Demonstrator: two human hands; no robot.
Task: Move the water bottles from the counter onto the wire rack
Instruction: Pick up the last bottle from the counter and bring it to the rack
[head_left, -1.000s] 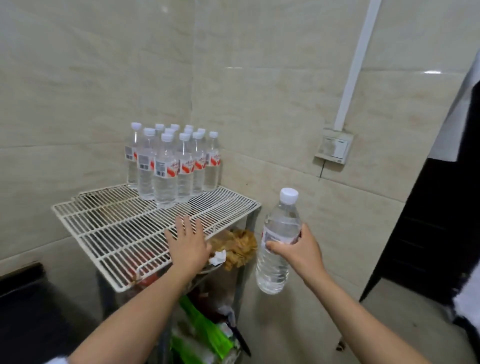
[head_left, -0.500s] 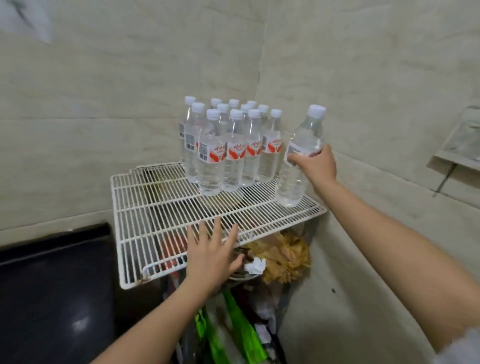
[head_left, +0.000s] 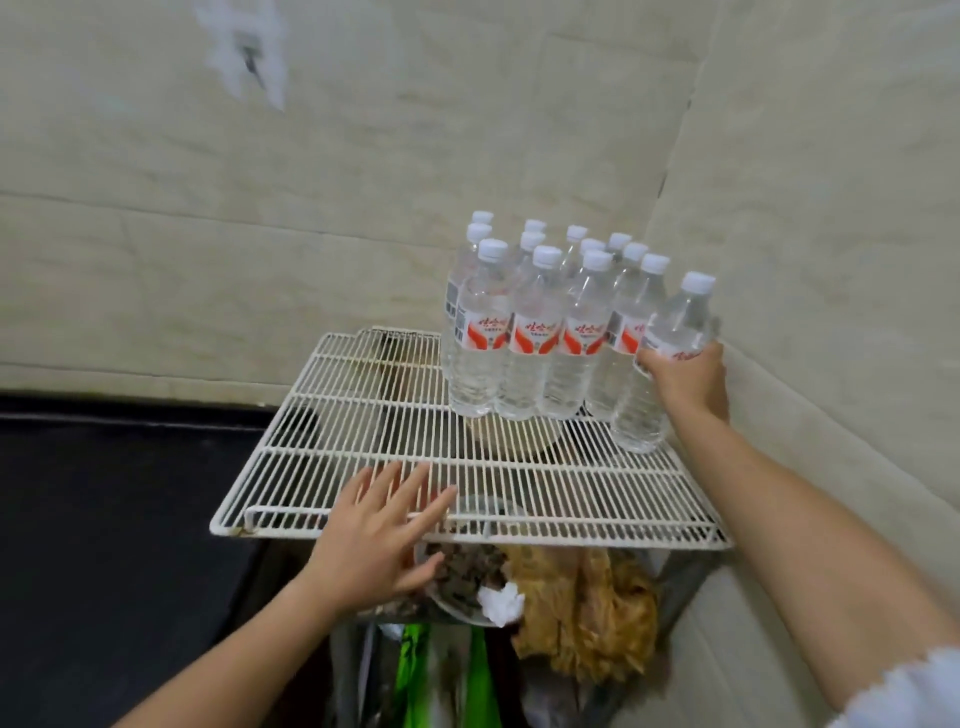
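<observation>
A white wire rack (head_left: 395, 436) stands in the corner of two tiled walls. Several clear water bottles (head_left: 530, 343) with white caps and red-and-white labels stand packed at its back right. My right hand (head_left: 685, 379) grips one more water bottle (head_left: 649, 395) around its label; the bottle stands upright at the right end of the group, its base at the rack's wires. My left hand (head_left: 379, 540) is open, fingers spread, hovering over the rack's front edge and holding nothing.
Below the rack lie a plate of food scraps (head_left: 462, 577), yellow-brown crumpled material (head_left: 587, 613), a white tissue (head_left: 501, 603) and green bags (head_left: 415, 675). A dark surface (head_left: 114, 519) lies to the left. Tiled walls close in behind and on the right.
My right hand has carried the bottle up to the rack and lowered it beside the group. My left hand has stayed over the front edge. The camera has moved closer and turned left.
</observation>
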